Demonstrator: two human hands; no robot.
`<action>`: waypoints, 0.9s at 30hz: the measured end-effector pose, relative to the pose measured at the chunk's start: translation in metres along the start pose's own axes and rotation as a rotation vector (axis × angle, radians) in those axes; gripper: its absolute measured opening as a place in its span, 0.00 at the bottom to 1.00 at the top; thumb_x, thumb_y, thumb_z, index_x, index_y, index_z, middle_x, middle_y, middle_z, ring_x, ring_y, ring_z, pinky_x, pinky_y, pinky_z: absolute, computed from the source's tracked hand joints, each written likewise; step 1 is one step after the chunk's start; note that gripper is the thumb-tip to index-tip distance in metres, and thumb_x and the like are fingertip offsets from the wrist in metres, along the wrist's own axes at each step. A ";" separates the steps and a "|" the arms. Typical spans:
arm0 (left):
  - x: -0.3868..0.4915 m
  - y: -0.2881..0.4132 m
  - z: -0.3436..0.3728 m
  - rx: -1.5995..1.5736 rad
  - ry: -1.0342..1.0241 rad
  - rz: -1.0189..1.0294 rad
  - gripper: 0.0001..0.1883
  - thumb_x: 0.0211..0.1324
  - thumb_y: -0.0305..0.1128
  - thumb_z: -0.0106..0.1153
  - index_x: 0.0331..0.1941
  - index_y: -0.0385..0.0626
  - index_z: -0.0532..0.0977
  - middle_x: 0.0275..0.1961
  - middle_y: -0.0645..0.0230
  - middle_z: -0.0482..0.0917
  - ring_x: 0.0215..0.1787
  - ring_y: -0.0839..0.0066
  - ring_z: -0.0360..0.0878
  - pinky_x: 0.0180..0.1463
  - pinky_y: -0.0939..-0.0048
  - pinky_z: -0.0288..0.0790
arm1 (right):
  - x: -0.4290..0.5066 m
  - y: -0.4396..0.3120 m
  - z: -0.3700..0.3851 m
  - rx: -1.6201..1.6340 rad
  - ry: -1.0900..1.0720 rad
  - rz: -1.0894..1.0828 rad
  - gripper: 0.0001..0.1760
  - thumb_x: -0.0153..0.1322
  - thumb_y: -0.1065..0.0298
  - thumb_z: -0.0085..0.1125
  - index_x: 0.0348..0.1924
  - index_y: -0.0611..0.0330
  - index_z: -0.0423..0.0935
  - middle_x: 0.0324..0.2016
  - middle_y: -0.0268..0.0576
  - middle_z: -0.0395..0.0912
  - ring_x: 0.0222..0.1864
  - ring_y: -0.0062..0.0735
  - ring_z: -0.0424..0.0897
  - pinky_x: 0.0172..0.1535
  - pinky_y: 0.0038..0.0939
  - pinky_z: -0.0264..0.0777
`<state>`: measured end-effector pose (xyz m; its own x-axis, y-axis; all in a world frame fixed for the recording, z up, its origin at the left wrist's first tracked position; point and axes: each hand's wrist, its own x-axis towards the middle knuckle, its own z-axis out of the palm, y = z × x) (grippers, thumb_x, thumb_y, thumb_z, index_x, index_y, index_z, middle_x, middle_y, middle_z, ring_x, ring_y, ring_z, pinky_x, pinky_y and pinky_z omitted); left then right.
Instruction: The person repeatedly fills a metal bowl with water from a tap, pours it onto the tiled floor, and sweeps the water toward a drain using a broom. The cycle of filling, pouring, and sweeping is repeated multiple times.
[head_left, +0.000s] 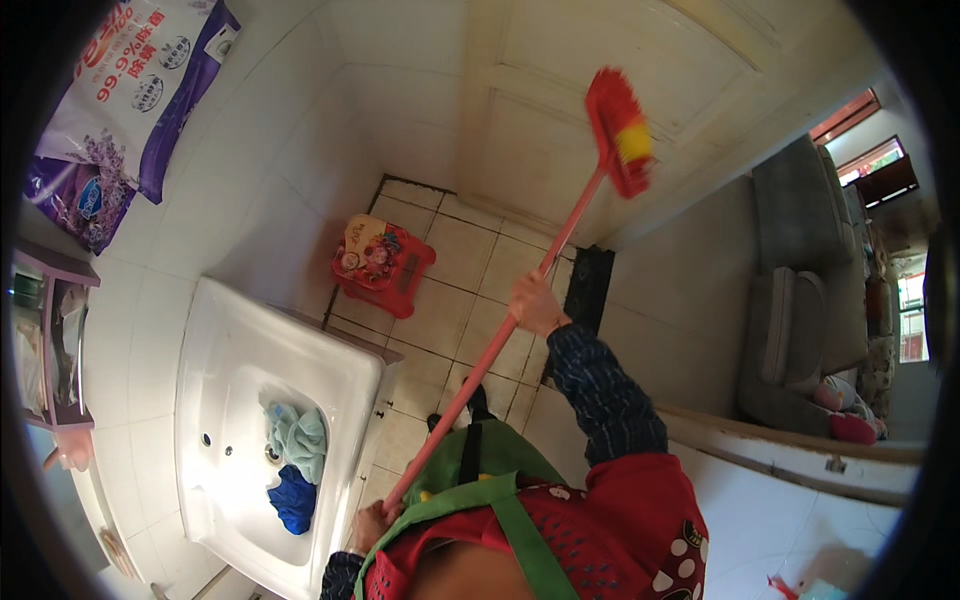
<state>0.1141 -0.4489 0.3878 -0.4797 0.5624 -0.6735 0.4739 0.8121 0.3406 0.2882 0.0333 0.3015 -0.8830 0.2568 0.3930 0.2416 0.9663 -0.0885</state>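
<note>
A long-handled broom crosses the view diagonally, and both my hands grip its pink handle (474, 371). My right hand (536, 304) is wrapped around the middle of the shaft. Close to my body at the lower left, my left hand (367, 526) is closed around the near end and partly hidden by my clothing. The red broom head (619, 135), with a yellow band of bristles, appears in front of the pale panelled door (547, 142). Whether its bristles touch the door, I cannot tell.
Left of me is a white washbasin (232, 330) holding a light green cloth (298, 435) and a blue cloth (294, 499). A red plastic stool (382, 262) stands on the tiled floor (442, 300). Beyond the doorway on the right is a grey sofa (802, 217).
</note>
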 end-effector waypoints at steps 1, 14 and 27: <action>-0.004 0.003 0.002 0.053 -0.025 -0.036 0.25 0.50 0.56 0.58 0.24 0.42 0.76 0.21 0.51 0.77 0.27 0.51 0.78 0.30 0.55 0.69 | -0.006 -0.004 0.023 0.045 -0.098 0.020 0.05 0.45 0.70 0.57 0.10 0.55 0.69 0.17 0.39 0.67 0.27 0.36 0.69 0.41 0.34 0.61; -0.014 -0.038 0.051 -0.291 -0.339 -0.350 0.28 0.56 0.57 0.50 0.27 0.39 0.79 0.23 0.47 0.77 0.26 0.56 0.79 0.29 0.61 0.69 | -0.010 -0.042 0.143 0.429 -0.374 -0.069 0.05 0.46 0.69 0.64 0.16 0.54 0.78 0.19 0.40 0.74 0.32 0.40 0.73 0.46 0.35 0.65; 0.087 0.059 0.070 -0.123 -0.265 -0.192 0.26 0.57 0.53 0.51 0.25 0.36 0.77 0.21 0.53 0.78 0.24 0.62 0.78 0.28 0.63 0.68 | -0.082 0.040 0.250 0.029 -0.621 0.178 0.03 0.55 0.69 0.57 0.18 0.49 0.79 0.22 0.38 0.77 0.37 0.36 0.77 0.46 0.40 0.64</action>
<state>0.1522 -0.3631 0.3032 -0.3353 0.3510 -0.8743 0.2938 0.9207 0.2569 0.2701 0.0551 0.0371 -0.9011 0.3663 -0.2320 0.4021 0.9061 -0.1314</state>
